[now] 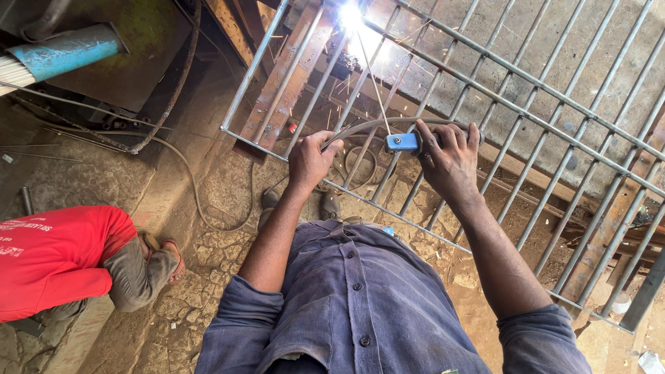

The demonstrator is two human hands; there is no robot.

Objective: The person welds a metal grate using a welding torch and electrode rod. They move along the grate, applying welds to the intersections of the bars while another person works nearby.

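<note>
Welding the metal grille (526,111) well calls for a steady rod tip held just off the joint, fed in evenly as it burns, with the cable kept clear of the bars. The right hand (450,159) is wrapped tight around the blue electrode holder (405,143), whose thin welding rod (370,76) runs up to the bright arc (352,17) at the grille's upper bar. The left hand (309,159) seems closed on the grey cable (374,125), though its fingers are partly hidden.

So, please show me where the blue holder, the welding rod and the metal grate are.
blue holder (403,143): head view, on its blue body.
welding rod (374,86): head view, middle of the thin rod.
metal grate (526,111): head view, on one cross bar.
</note>
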